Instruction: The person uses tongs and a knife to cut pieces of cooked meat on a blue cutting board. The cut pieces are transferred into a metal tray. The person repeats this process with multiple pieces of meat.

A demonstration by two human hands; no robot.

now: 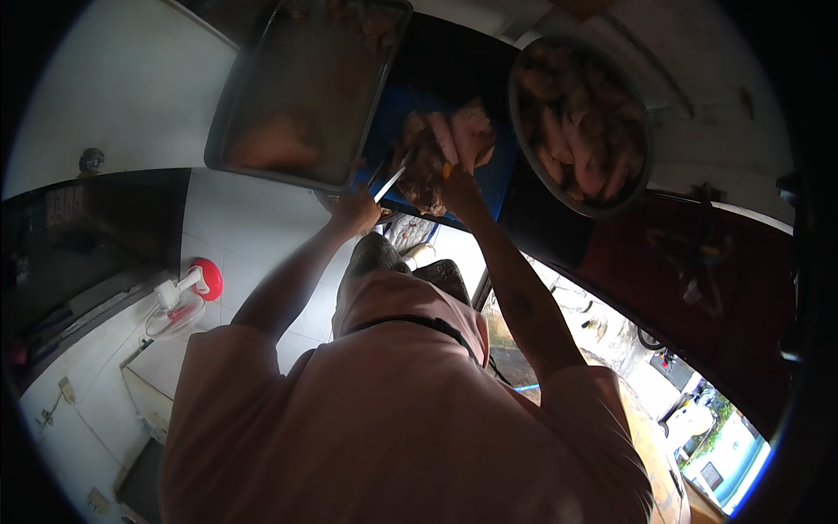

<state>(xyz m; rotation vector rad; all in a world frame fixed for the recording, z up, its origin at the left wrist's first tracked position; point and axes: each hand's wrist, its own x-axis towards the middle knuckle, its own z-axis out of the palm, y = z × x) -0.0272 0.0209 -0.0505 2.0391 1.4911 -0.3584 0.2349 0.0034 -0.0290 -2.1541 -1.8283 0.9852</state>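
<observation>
A blue cutting board (pixel 504 187) lies before me with pieces of meat (pixel 422 190) on it, some browned and some pale. My left hand (pixel 357 209) is at the board's near left edge, closed round a metal utensil (pixel 391 183) that points towards the meat; whether it is a knife or tongs is unclear. My right hand (pixel 461 190) is at the near right side of the meat, fingers curled. A small orange piece (pixel 448 170), perhaps part of a handle, shows at its fingers. The rest of that item is hidden.
Left of the board stands a large rectangular tray (pixel 213 157) with food inside, blurred. On the right is an oval basin (pixel 645 150) full of meat pieces. Part of a round dish (pixel 325 202) shows below the tray. A red and white fan (pixel 186 298) stands far left.
</observation>
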